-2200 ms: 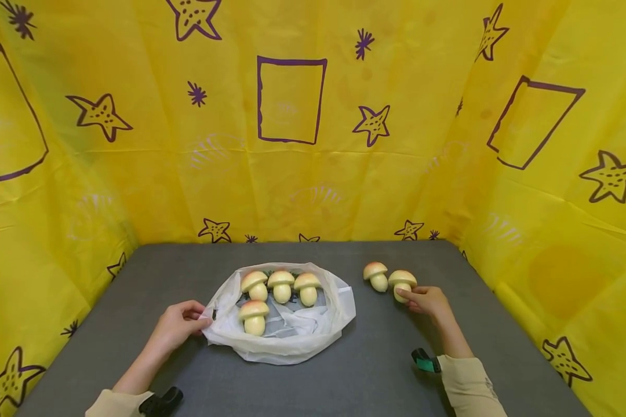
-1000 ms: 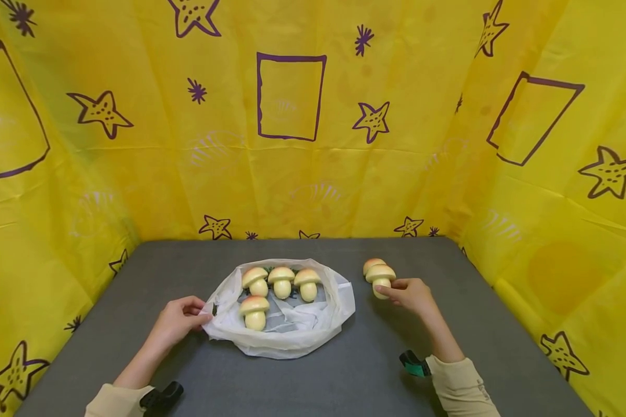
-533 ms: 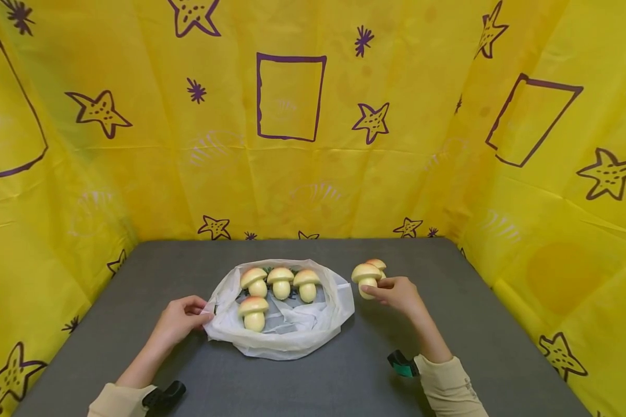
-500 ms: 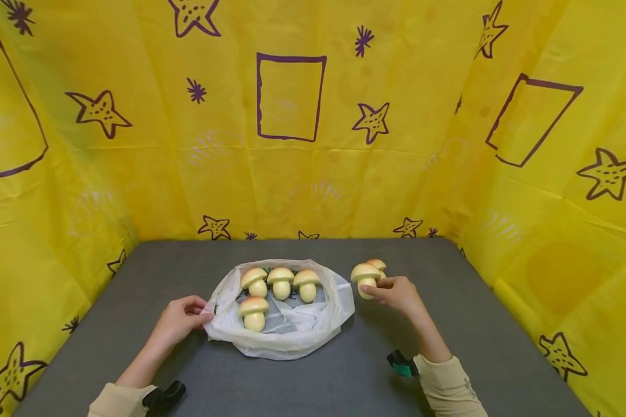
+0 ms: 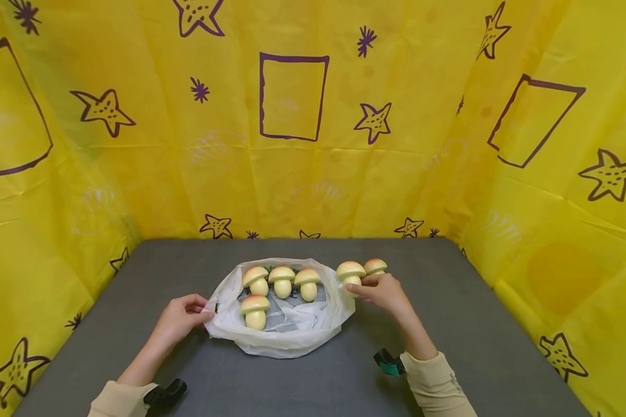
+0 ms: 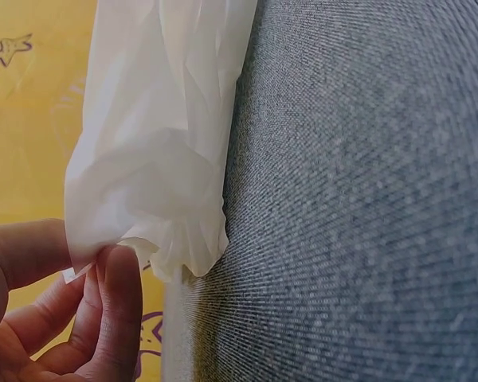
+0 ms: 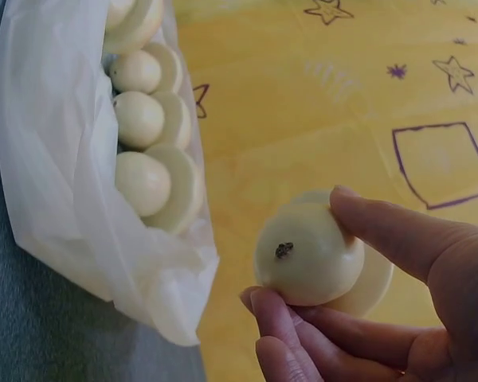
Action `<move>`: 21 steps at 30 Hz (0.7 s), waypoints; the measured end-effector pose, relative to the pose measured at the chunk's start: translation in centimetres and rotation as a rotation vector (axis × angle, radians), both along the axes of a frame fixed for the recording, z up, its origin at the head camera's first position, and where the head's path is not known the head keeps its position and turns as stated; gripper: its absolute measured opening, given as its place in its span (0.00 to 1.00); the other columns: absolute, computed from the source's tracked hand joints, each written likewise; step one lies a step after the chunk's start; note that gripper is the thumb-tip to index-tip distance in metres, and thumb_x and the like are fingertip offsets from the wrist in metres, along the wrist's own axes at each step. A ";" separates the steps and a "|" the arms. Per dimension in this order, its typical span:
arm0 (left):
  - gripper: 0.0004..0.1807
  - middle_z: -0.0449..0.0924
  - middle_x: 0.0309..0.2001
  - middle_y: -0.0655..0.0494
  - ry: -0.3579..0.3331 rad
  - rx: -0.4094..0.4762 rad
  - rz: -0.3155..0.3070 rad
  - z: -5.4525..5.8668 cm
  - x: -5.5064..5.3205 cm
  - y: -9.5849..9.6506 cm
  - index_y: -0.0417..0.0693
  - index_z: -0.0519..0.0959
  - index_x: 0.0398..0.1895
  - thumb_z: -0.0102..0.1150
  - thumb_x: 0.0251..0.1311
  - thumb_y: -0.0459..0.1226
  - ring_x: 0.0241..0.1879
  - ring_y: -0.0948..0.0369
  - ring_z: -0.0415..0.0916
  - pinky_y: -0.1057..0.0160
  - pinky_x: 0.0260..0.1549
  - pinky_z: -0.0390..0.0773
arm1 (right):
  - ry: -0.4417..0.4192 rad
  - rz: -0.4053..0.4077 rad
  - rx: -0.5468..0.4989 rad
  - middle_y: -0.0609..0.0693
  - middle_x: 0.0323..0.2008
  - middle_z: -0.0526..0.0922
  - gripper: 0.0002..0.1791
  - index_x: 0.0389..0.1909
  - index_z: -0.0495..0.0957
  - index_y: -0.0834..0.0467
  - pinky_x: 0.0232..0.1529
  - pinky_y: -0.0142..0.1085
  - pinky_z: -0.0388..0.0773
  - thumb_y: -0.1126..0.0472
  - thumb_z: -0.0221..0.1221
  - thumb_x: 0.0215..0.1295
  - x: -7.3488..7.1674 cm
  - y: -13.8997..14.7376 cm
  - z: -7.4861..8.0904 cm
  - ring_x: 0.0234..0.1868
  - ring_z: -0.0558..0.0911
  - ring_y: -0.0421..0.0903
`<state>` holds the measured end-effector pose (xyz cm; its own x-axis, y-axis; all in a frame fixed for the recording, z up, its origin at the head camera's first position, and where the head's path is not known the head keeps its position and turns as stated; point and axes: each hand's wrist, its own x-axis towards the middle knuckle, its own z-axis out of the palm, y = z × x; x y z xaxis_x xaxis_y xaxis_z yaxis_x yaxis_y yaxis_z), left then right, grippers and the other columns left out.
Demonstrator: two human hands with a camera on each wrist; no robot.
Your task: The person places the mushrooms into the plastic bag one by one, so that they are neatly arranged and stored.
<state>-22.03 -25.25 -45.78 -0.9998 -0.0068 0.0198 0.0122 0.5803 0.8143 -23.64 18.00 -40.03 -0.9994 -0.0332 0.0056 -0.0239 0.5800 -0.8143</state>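
Note:
My right hand (image 5: 379, 291) pinches a toy mushroom (image 5: 350, 271) by its pale stem, just off the right rim of a white plastic bag (image 5: 276, 346). In the right wrist view, thumb and fingers clasp that mushroom (image 7: 309, 253), its stem end facing the camera. At the bag's left rim my left hand (image 5: 179, 319) pinches the edge; the left wrist view shows the thin bag (image 6: 159, 143) between thumb and finger. Several mushrooms lie inside the spread-open bag, among them a front one (image 5: 254, 311). Another mushroom (image 5: 375, 266) lies on the table behind my right hand, partly hidden.
A dark grey table (image 5: 302, 388) carries everything. Yellow cloth walls (image 5: 313, 191) with drawn stars and frames enclose its back and sides. Something dark green (image 5: 269, 270) shows between the mushrooms in the bag. Black straps (image 5: 165, 395) are on both wrists.
My right hand has lifted the mushroom from the table's right side and carried it left, past the other loose mushroom, to the bag's right rim. The left hand keeps its hold on the bag.

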 end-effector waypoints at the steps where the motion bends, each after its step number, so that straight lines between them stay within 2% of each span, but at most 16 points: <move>1: 0.13 0.78 0.28 0.51 -0.002 0.002 0.000 0.0 0.0 0.0 0.36 0.79 0.38 0.67 0.51 0.34 0.26 0.60 0.72 0.66 0.25 0.75 | 0.003 0.008 -0.001 0.53 0.28 0.86 0.19 0.33 0.84 0.62 0.35 0.38 0.81 0.49 0.67 0.53 0.0 -0.2 0.0 0.30 0.86 0.51; 7: 0.13 0.78 0.28 0.51 -0.012 -0.002 -0.003 0.1 0.1 0.0 0.36 0.78 0.38 0.67 0.52 0.34 0.27 0.59 0.72 0.66 0.26 0.75 | 0.009 0.037 -0.018 0.54 0.28 0.87 0.19 0.34 0.85 0.63 0.37 0.41 0.82 0.49 0.68 0.53 -0.1 -1.3 0.1 0.31 0.86 0.51; 12: 0.13 0.78 0.28 0.51 -0.008 -0.011 0.007 0.2 0.2 -0.1 0.36 0.78 0.38 0.67 0.51 0.34 0.27 0.60 0.72 0.66 0.26 0.75 | 0.014 0.096 -0.034 0.57 0.32 0.86 0.21 0.38 0.83 0.65 0.39 0.44 0.81 0.50 0.66 0.55 -0.1 -2.1 0.4 0.33 0.86 0.52; 21: 0.14 0.78 0.27 0.52 -0.009 0.035 0.013 0.3 0.4 0.1 0.35 0.79 0.37 0.69 0.50 0.34 0.25 0.60 0.73 0.63 0.26 0.78 | -0.012 0.133 -0.074 0.57 0.34 0.86 0.23 0.39 0.83 0.66 0.36 0.38 0.82 0.50 0.67 0.54 -0.2 -3.7 0.1 0.33 0.85 0.53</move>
<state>-21.62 -25.10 -45.49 -0.9997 -0.0205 0.0104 -0.0026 0.5517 0.8340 -23.88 14.34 -39.94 -0.9862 -0.1656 0.0012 -0.0867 0.5105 -0.8555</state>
